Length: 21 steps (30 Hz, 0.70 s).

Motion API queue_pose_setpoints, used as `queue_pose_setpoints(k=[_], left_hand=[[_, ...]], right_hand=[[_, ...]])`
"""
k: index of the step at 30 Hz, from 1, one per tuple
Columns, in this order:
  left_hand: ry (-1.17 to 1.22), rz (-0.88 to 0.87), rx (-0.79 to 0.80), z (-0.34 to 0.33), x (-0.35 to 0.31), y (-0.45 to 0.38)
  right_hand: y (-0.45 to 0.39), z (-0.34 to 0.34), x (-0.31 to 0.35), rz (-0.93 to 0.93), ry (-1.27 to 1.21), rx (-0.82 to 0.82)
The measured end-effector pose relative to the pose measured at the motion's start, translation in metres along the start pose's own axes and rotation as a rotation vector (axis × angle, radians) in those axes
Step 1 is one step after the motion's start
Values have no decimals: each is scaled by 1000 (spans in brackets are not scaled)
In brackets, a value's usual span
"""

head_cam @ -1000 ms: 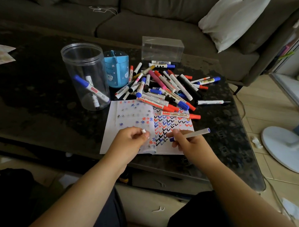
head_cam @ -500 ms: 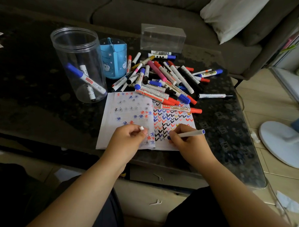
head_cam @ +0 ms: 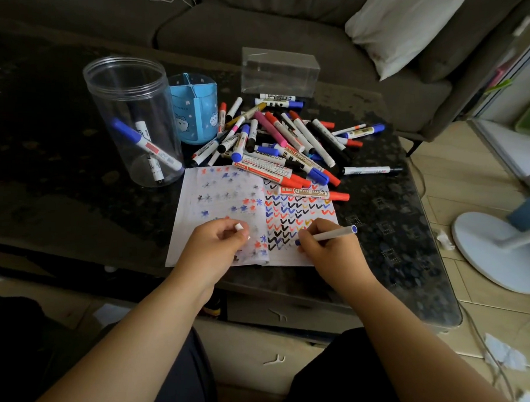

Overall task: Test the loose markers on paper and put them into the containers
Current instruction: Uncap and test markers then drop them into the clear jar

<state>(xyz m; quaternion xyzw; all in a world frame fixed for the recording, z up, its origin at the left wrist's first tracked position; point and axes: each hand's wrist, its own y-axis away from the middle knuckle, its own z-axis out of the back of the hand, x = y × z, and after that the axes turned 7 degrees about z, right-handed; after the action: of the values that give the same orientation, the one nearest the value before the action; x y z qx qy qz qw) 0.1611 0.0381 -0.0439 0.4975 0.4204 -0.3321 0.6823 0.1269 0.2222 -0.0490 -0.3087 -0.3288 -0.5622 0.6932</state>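
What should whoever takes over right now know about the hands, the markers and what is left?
Right hand holds a thin blue marker, tip down on the paper by the check marks.
Left hand pinches a small white cap and rests on the paper.
Done: two markers lie in the clear jar.
Left: recap this marker and store it, then test the loose pile. What the blue cup and clear box hold cannot be told.

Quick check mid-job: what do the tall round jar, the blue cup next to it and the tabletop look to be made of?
Tall jar: clear, glossy plastic by the look; the markers inside show through its wall. Blue cup: translucent blue plastic, seemingly, with printed cartoon figures and inner dividers. Tabletop: dark, speckled and polished, stone-like, possibly under glass; hard to confirm.
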Motion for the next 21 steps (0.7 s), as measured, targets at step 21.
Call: queue_pose_setpoints(k=[21], left_hand=[[597, 57, 264, 4, -51, 61]], right_hand=[[43, 38, 89, 196, -565, -10]])
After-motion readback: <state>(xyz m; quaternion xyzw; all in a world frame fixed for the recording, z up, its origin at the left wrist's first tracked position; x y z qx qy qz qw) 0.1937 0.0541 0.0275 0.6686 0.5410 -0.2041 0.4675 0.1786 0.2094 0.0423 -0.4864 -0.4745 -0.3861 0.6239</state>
